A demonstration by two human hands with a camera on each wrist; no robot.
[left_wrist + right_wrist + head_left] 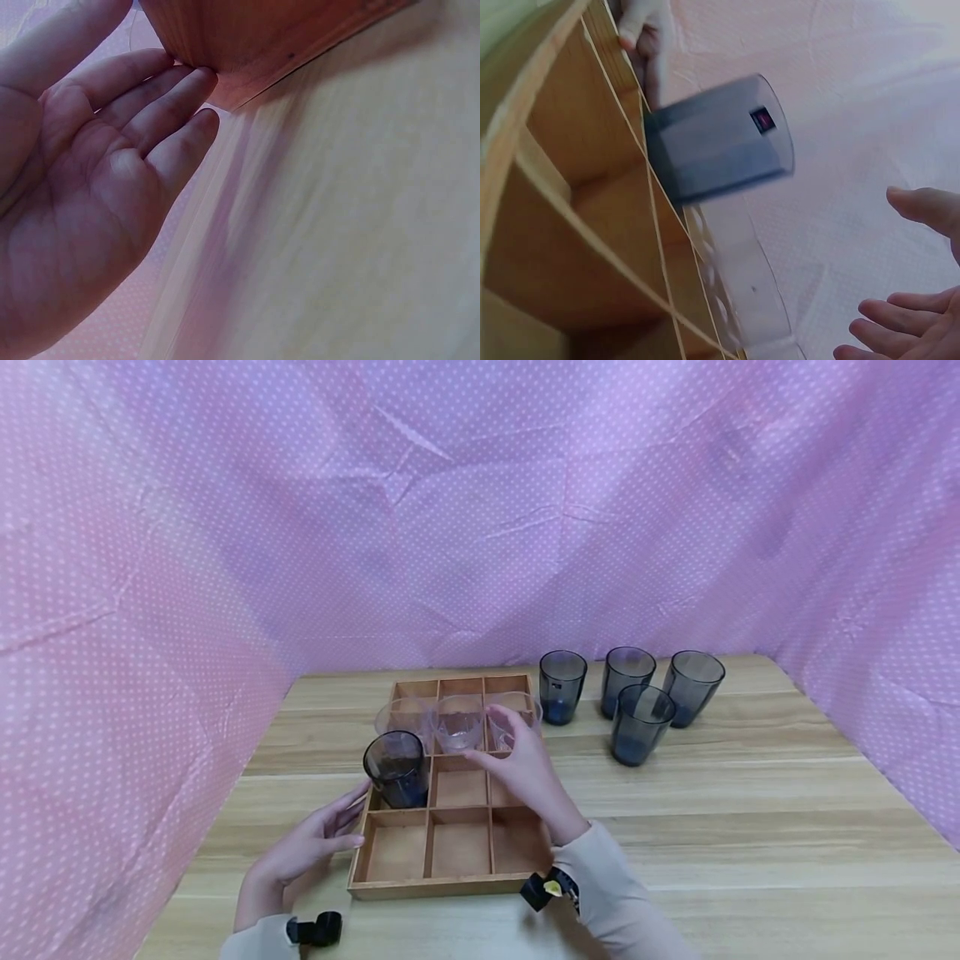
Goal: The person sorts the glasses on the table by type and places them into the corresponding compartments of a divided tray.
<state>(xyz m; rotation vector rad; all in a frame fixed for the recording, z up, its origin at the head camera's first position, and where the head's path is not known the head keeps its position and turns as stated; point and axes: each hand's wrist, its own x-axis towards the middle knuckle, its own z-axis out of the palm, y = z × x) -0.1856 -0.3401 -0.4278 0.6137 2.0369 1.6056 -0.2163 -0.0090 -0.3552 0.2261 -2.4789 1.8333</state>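
While the right grip (531,770) gapes, one dark glass (397,772) (in the tray (442,888)) sits left of it.

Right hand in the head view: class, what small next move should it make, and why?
Probably move the right hand toward the frontmost loose smoky glass: the hand holds nothing, a matching glass already sits in the divided wooden tray, and the compartment just right of it is bare.

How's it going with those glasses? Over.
Left hand touching box. Right hand open, empty. One dark glass sits in left column; clear glasses stand farther back.
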